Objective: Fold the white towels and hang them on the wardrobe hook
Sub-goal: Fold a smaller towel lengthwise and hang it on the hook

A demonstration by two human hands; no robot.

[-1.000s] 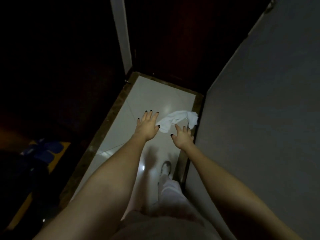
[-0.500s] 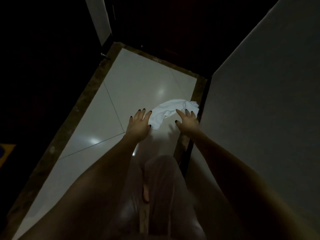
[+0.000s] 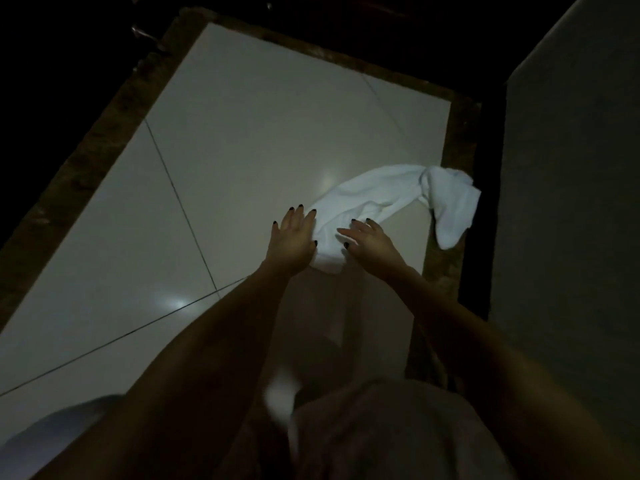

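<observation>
The pale glossy tiled floor [image 3: 242,150] is the largest surface noted; the white towel [image 3: 374,195], my reference item, lies on it, unfolded and rumpled. A flat grey panel [image 3: 571,202] rises to the right of the towel, with a dark gap between the panel and the towel's far end. A brown mottled border strip [image 3: 86,161] frames the floor to the left of, beyond and to the right of the towel; the towel's bunched right end lies over the right-hand run of this strip. My two bare forearms reach toward the towel from below it in the view, and light clothing [image 3: 381,427] on my body sits nearest the camera, well short of the towel. The towel runs in a long twisted band from its near-left end up to the bunched end at the right. My left hand [image 3: 294,237] is flat with fingers straight and close together, its thumb side against the towel's near-left edge. My right hand [image 3: 370,240] is spread with fingers extended over the towel's near end; whether it presses the cloth I cannot tell. Neither hand pinches anything. A small metal fitting [image 3: 142,32] sits far up and left of the towel, its type undetermined in the dim light.
</observation>
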